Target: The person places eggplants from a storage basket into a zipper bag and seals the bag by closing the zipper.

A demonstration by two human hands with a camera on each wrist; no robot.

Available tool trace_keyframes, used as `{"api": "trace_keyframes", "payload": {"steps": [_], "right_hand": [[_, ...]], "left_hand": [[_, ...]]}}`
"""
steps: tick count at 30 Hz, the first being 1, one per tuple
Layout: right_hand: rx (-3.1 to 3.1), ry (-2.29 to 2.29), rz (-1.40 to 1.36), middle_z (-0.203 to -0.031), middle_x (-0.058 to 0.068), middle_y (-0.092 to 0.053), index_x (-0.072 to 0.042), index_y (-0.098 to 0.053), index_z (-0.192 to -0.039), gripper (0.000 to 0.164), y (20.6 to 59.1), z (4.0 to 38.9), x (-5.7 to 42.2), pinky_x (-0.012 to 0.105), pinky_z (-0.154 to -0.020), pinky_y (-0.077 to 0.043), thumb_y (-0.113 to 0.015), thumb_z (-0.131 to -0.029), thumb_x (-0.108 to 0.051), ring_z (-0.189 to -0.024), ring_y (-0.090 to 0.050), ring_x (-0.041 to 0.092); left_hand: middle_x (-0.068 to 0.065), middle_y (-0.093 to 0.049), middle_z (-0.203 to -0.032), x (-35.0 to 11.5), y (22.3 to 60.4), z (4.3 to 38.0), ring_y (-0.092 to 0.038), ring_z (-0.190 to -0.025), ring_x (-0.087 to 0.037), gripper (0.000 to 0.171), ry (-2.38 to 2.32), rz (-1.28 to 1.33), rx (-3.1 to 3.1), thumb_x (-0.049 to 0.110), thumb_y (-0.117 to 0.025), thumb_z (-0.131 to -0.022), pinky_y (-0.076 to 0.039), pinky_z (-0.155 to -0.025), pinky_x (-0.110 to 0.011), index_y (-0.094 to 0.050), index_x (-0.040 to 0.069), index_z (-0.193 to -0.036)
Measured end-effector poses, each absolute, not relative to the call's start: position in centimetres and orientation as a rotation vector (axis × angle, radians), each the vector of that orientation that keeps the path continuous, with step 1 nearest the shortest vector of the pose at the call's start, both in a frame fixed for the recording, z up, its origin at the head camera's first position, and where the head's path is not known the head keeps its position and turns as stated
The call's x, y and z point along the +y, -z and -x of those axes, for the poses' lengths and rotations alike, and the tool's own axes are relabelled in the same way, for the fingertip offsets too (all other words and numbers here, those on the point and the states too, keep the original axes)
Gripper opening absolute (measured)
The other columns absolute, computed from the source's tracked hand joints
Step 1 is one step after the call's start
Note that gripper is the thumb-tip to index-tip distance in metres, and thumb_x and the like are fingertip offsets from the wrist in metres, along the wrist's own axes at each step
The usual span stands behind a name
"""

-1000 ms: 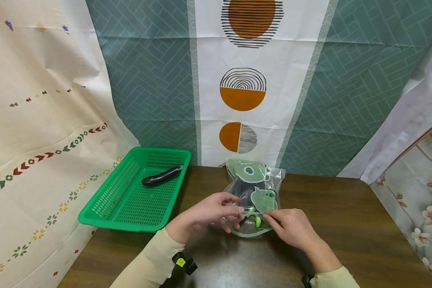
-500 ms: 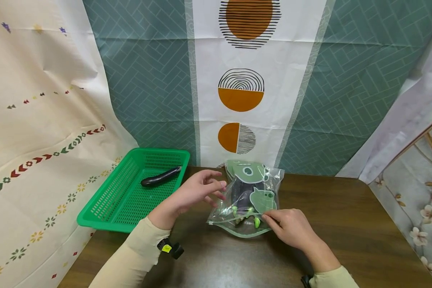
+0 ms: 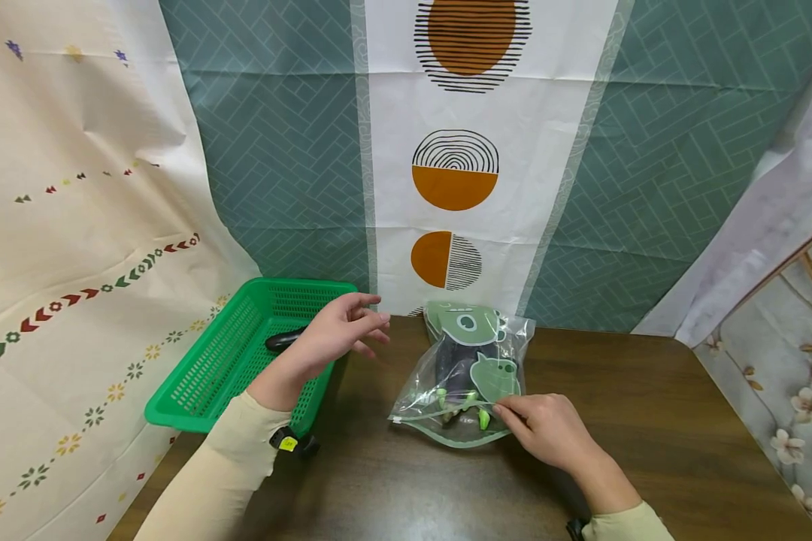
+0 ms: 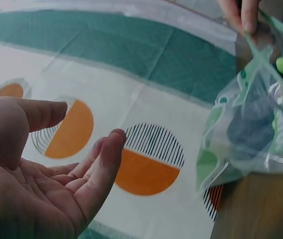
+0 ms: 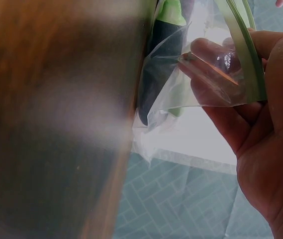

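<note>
My right hand (image 3: pixel 544 428) pinches the right end of the rim of a clear zip bag (image 3: pixel 416 391) printed with green cartoon shapes. Dark eggplants (image 5: pixel 166 50) with green stem ends lie inside it, and its mouth faces me, parted. In the right wrist view, the thumb and fingers (image 5: pixel 216 89) take the green zip edge (image 5: pixel 253 64) between them. My left hand (image 3: pixel 331 330) holds nothing, its fingers spread loosely over the right side of a green basket (image 3: pixel 250 383). One more eggplant (image 3: pixel 280 340) lies in the basket, partly hidden behind that hand.
The brown wooden table (image 3: pixel 622 391) reaches to a patterned cloth (image 3: pixel 298 150) hanging at the back. A cream cloth (image 3: pixel 88 285) drapes along the left, beside the basket. At the right stands a flowered panel (image 3: pixel 792 391).
My left hand has left the bag's mouth and moved left and slightly back, over the basket's edge. The right hand keeps its pinch on the bag, nearly still.
</note>
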State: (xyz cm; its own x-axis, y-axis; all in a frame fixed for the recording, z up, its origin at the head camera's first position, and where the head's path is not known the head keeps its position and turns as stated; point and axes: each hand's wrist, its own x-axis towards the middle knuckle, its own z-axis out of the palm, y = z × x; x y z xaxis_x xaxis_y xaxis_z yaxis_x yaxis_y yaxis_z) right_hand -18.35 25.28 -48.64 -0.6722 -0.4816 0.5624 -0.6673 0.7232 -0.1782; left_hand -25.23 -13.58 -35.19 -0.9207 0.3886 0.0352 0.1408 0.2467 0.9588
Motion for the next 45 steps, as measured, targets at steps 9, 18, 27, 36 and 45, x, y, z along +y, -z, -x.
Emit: {"api": "trace_keyframes", "payload": {"steps": [9,18,27,36,45], "right_hand": [[-2.436,-0.503,-0.872,-0.084,-0.015,-0.078,-0.022,-0.085,-0.099,0.003,48.7,18.3,25.3,0.030,-0.059,-0.057,-0.084,-0.100,-0.019,-0.068,-0.066,-0.005],[-2.420,-0.491,-0.884,-0.084,-0.015,-0.078,-0.022,-0.085,-0.099,0.003,48.7,18.4,25.3,0.030,-0.058,-0.056,-0.083,-0.100,-0.019,-0.068,-0.067,-0.004],[-2.430,-0.510,-0.894,-0.085,-0.015,-0.079,-0.021,-0.085,-0.100,0.007,48.7,18.4,25.4,0.030,-0.059,-0.057,-0.080,-0.104,-0.022,-0.069,-0.068,-0.004],[-2.431,-0.503,-0.888,-0.086,-0.015,-0.079,-0.019,-0.086,-0.100,0.011,48.6,18.5,25.4,0.031,-0.059,-0.057,-0.078,-0.106,-0.024,-0.069,-0.069,-0.003],[-2.430,-0.503,-0.888,-0.085,-0.016,-0.078,-0.020,-0.085,-0.099,0.010,48.6,18.5,25.5,0.031,-0.058,-0.056,-0.078,-0.106,-0.024,-0.068,-0.067,-0.004]], "left_hand": [[-0.022,-0.072,-0.133,-15.7,35.2,27.0,-0.077,-0.114,-0.033,0.074,-1.673,-0.454,2.489,0.036,-0.072,-0.111,-0.067,-0.086,-0.045,-0.040,-0.002,-0.166],[-0.023,-0.072,-0.132,-17.9,36.2,29.1,-0.075,-0.111,-0.037,0.074,-1.615,-0.431,2.665,0.036,-0.071,-0.111,-0.066,-0.088,-0.054,-0.039,0.000,-0.167],[-0.026,-0.068,-0.137,-19.7,36.8,30.7,-0.074,-0.111,-0.033,0.074,-1.499,-0.375,2.756,0.036,-0.068,-0.113,-0.066,-0.090,-0.051,-0.036,0.000,-0.169],[-0.025,-0.068,-0.140,-20.7,37.2,31.8,-0.069,-0.121,-0.040,0.074,-1.106,-0.346,2.981,0.038,-0.064,-0.114,-0.057,-0.103,-0.060,-0.036,-0.004,-0.168],[-0.030,-0.060,-0.141,-21.6,38.7,32.9,-0.063,-0.125,-0.045,0.077,-0.780,-0.346,3.086,0.037,-0.064,-0.113,-0.054,-0.103,-0.065,-0.034,-0.010,-0.166]]}}
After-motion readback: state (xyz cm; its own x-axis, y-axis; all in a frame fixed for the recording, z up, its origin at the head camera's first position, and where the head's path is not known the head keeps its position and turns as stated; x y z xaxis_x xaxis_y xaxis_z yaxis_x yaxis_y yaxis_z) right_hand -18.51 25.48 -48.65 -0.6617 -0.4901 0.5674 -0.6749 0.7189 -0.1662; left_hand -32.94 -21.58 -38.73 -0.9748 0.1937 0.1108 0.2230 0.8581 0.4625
